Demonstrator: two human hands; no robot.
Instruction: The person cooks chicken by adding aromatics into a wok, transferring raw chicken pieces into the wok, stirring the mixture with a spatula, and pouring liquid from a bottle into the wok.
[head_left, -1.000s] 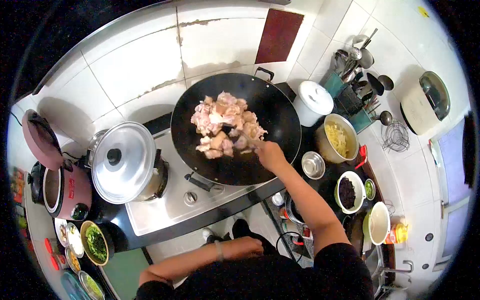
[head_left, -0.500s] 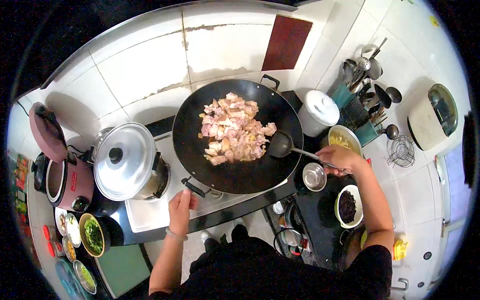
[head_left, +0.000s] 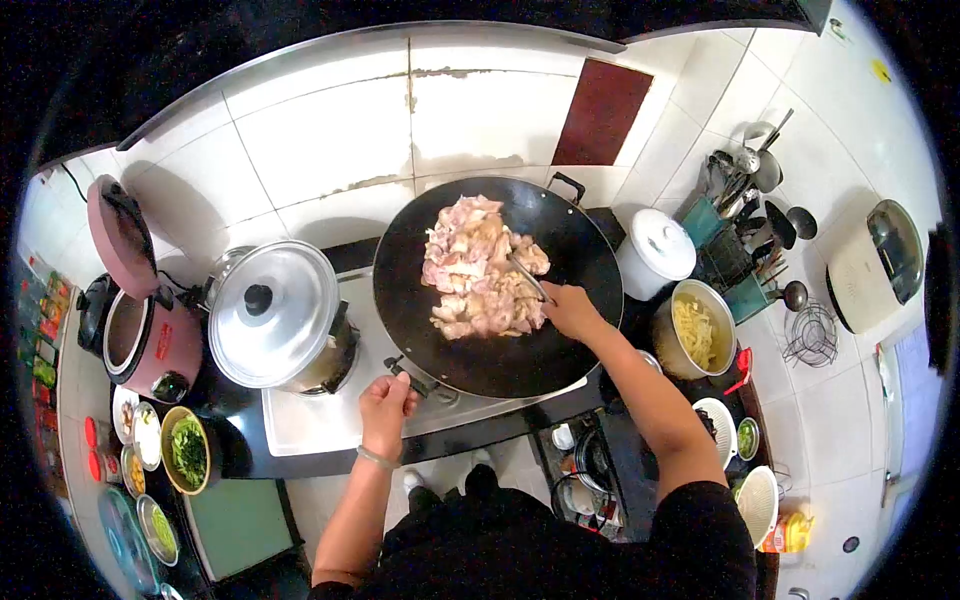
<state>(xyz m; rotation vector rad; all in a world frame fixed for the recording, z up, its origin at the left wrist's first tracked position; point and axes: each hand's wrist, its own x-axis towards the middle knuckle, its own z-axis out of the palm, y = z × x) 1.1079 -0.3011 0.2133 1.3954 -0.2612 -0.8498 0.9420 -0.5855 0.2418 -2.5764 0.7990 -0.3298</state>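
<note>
A large black wok (head_left: 575, 350) sits on the stove, holding a heap of pale chopped meat (head_left: 465, 255). My right hand (head_left: 574, 310) is over the wok's right side, closed around the handle of a wok spatula (head_left: 530, 278). The spatula's head is hidden in the meat. At the near rim, my left hand (head_left: 388, 408) is closed at the black wok handle (head_left: 412, 376), its thumb against it; its curled fingers hide part of the grip.
Left of the wok stands a lidded pot (head_left: 275, 310), then an open pink rice cooker (head_left: 150, 345). A white lidded canister (head_left: 660, 245), a pot of pale yellow strips (head_left: 695, 330) and a utensil rack (head_left: 735, 255) stand right. Bowls of chopped vegetables (head_left: 187, 450) sit at lower left.
My right hand has moved left over the wok, pushing the spatula into the meat, which is heaped farther toward the back. My left hand stays at the wok handle. The view has shifted slightly.
</note>
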